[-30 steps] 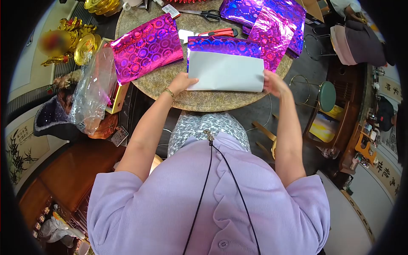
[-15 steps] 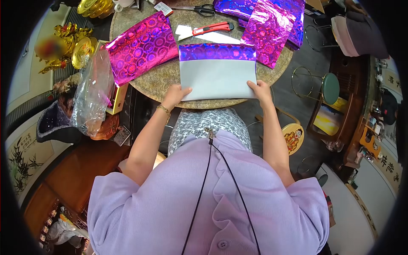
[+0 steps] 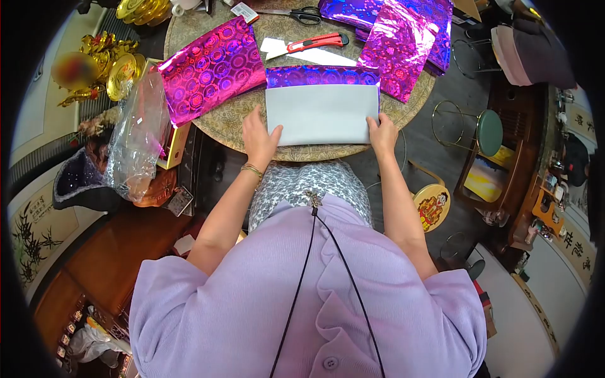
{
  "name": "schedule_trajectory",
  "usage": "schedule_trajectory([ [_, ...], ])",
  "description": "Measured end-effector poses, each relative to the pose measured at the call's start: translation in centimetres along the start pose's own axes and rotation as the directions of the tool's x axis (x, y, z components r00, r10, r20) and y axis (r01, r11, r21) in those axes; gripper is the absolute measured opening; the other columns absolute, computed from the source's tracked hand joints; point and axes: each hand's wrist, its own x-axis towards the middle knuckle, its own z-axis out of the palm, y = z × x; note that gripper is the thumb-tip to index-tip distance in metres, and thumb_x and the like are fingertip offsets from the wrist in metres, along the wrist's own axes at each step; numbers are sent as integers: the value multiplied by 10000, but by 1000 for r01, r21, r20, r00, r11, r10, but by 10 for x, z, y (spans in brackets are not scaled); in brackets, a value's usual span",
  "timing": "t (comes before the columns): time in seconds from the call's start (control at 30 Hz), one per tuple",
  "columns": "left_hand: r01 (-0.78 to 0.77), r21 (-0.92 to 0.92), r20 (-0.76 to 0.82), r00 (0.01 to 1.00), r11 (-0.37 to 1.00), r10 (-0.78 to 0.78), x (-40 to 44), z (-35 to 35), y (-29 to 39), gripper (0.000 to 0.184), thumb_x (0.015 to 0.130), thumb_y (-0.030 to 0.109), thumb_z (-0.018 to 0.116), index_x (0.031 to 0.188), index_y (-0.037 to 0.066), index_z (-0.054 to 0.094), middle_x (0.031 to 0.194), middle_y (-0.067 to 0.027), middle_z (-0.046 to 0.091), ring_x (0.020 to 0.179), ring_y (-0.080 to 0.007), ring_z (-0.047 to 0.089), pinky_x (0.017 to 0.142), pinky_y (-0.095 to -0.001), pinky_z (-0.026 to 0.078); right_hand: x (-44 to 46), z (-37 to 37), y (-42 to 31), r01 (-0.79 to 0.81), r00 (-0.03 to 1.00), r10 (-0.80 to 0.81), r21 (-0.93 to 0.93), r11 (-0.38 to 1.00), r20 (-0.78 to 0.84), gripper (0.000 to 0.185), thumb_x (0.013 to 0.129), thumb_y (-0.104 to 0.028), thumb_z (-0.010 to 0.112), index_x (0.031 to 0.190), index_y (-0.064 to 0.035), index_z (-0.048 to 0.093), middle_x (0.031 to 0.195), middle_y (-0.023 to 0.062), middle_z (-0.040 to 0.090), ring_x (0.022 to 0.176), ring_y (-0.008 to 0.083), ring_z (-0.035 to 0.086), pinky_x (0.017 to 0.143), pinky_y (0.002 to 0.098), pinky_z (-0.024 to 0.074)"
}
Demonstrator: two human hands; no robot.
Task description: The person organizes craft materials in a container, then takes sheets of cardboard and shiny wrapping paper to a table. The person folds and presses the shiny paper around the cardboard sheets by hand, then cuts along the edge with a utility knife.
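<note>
Foil sheet (image 3: 320,116), white side up, is on the table (image 3: 224,129) between the fingers (image 3: 253,116): left hand (image 3: 259,137) spread, thumb by its near corner; right hand (image 3: 382,134) with thumb on its edge, but I can't tell if it pinches the sheet.

1. A lilac knitted top (image 3: 246,296) with fine vertical ribbing fills the lower middle of the frame.
2. Its short, loose sleeves (image 3: 164,296) end in straight hems, at lower left and lower right.
3. A wavy ruffle (image 3: 331,263) runs down the front, with a round lilac button (image 3: 331,363) near the bottom edge.
4. A thin black cord (image 3: 314,212) forms a V, tipped by a metallic pendant (image 3: 312,199) mid-frame.
5. Grey-and-white patterned cloth (image 3: 309,179) covers the lap.
6. A gold-coloured bracelet (image 3: 252,170) circles the left wrist.
</note>
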Motion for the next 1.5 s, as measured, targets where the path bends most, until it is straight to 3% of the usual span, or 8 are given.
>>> schedule_trajectory([
  [0.03,-149,174,-119,978,973,171,0,1,6,348,768,176,606,1073,37,511,1077,-163,526,969,-243,513,849,-363,403,0,0,-1,-24,1000,24,-9,1000,17,239,762,-239,589,828,-10,577,743,173,615,674,372,563,640,414,440],
  [0.1,-336,257,121,941,906,315,2,9,20,419,781,208,585,1169,87,484,1280,-176,383,1203,-326,336,1001,-435,254,1,1,-1,-23,1000,24,-16,1000,17,242,763,-241,588,833,-10,579,749,174,617,678,373,565,641,413,440],
  [0.2,-488,256,189,872,834,452,0,42,35,481,805,298,555,1237,114,450,1347,-171,330,1261,-357,272,1027,-464,218,4,3,2,-26,1000,27,-35,999,13,252,763,-247,587,847,-9,585,765,176,622,689,374,570,645,412,441],
  [0.57,-368,165,212,919,915,331,-6,75,28,574,854,454,426,1338,159,335,1441,-146,150,1326,-330,127,1035,-531,134,8,6,5,-11,1000,11,3,1000,-9,276,763,-260,587,862,-2,601,739,153,627,659,335,572,637,388,442],
  [0.7,-352,198,207,927,915,312,-8,76,29,599,852,477,408,1363,187,288,1454,-137,99,1338,-315,79,1035,-539,110,9,-2,-1,-193,980,180,172,966,88,271,759,-261,588,819,2,613,705,129,622,620,276,558,627,352,441],
  [1.07,-363,253,215,925,897,314,-9,81,29,636,842,492,417,1382,200,247,1458,-133,88,1342,-309,54,1033,-535,96,-4,-9,-3,-208,977,215,214,954,-8,245,748,-238,597,797,1,618,699,111,614,609,252,542,633,331,439],
  [1.2,-349,241,204,931,906,304,-7,79,28,643,833,507,422,1375,197,266,1453,-146,101,1339,-319,68,1027,-537,105,-3,13,7,210,929,-197,8,978,-313,222,749,-222,593,792,-5,617,729,117,605,645,278,547,641,349,437],
  [1.5,-333,205,219,932,920,288,-1,74,32,625,839,499,421,1370,202,278,1452,-152,100,1338,-334,64,1031,-547,81,7,14,8,74,975,-63,41,996,-212,233,748,-233,590,780,-4,620,708,121,610,626,286,542,634,353,436],
])
